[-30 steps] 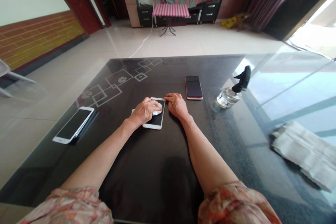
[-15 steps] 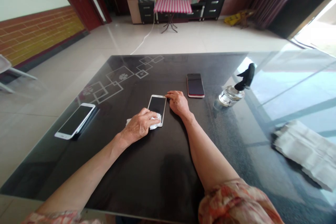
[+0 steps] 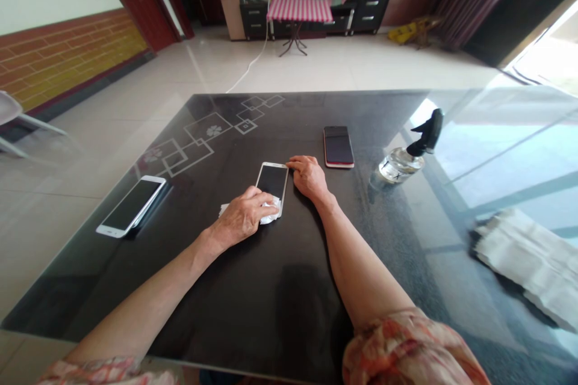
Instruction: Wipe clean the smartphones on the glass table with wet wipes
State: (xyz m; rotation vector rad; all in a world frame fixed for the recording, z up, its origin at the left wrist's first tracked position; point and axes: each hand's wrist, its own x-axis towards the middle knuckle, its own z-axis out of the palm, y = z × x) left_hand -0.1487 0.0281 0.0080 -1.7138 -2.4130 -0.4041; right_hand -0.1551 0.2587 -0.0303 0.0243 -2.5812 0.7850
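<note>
A white-framed smartphone (image 3: 273,179) lies face up on the dark table in front of me. My left hand (image 3: 246,215) presses a crumpled white tissue (image 3: 270,212) onto the lower end of its screen, fingers closed over it. Part of the tissue sticks out behind the palm. At the phone's upper right corner, my right hand (image 3: 309,177) grips the edge with curled fingers. Beyond that hand rests a dark-screened phone with a red edge (image 3: 338,147). To the left sits another white phone (image 3: 132,206), tilted on something beneath it that I cannot make out.
A clear spray bottle with a black trigger head (image 3: 400,165) stands to the right. Folded whitish cloth or paper (image 3: 526,261) lies near the right edge of the glossy table (image 3: 253,313). Past the table are a small striped-topped table (image 3: 300,10) and a pale chair (image 3: 9,109).
The view has shifted very slightly. Both hands, the tissue and the phone keep almost the same places relative to one another.
</note>
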